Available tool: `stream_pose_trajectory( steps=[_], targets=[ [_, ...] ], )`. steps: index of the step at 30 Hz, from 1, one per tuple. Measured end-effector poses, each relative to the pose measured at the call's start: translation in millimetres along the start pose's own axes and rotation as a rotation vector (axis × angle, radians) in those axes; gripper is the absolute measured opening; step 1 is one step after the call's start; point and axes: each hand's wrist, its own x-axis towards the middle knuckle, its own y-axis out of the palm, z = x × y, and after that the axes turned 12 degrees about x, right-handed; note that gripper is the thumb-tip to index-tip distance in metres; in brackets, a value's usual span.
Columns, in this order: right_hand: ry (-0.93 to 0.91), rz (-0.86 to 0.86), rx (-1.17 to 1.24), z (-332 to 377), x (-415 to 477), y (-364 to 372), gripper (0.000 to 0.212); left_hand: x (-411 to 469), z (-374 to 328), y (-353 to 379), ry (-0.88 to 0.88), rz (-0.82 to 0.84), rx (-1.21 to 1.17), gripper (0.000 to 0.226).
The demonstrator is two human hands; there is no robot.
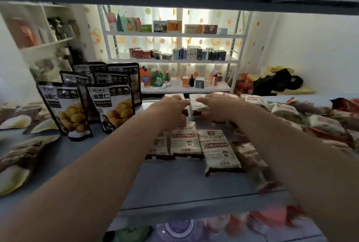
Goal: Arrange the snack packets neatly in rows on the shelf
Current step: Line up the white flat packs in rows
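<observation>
Reaching both hands, left hand (171,109) and right hand (215,107), onto upright cream packets (198,105) at shelf (184,183) rear.

six black pouches (111,105), two hands (191,108)

Both my bare forearms stretch forward from the near corners and converge toward the far middle. My left hand (172,109) is palm down, fingers curled downward with the thumb tucked under. My right hand (215,107) lies flat just beside it, fingers pointing left, the two hands' fingertips nearly meeting.
</observation>
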Motion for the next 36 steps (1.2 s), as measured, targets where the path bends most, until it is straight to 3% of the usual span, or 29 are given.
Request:
stream_pose_trajectory(
  steps=[3, 8, 16, 20, 22, 25, 27, 31, 36],
  targets=[
    [-0.021, 0.076, -0.048, -11.5, 18.5, 3.6, 0.059, 26.7, 1.1, 7.7, -0.034, 0.11, -0.038, 0.051],
    [-0.138, 0.037, -0.063, -8.2, 35.7, 6.3, 0.049, 31.7, 9.3, 12.2, -0.115, 0.092, -0.004, 0.04],
    [-0.166, 0.044, 0.018, 15.4, 48.2, 8.6, 0.051, 19.6, 24.5, 10.8, -0.273, 0.166, -0.017, 0.049],
    [-0.256, -0.006, 0.077, 31.7, 7.8, 0.4, 0.05, -19.5, 15.5, -0.5, -0.221, 0.0, -0.084, 0.052],
    [-0.34, 0.048, 0.123, 37.0, -23.6, 1.8, 0.05, -57.1, 12.3, -2.1, -0.161, -0.045, -0.102, 0.053],
    [-0.306, 0.249, 0.113, 46.8, -66.0, 4.5, 0.078, -107.0, 9.4, -1.9, -0.088, 0.034, -0.098, 0.07],
    [-0.268, 0.248, 0.047, 52.8, -77.9, 10.2, 0.089, -121.0, 7.2, 2.4, -0.065, 0.044, -0.122, 0.077],
    [-0.223, 0.154, 0.082, 51.1, -79.6, 17.4, 0.073, -121.1, 1.5, 15.2, -0.035, -0.021, -0.233, 0.073],
    [-0.152, 0.13, 0.134, 42.7, -78.8, 21.4, 0.071, -113.6, 0.4, 36.8, -0.05, -0.179, -0.226, 0.067]
  ],
)
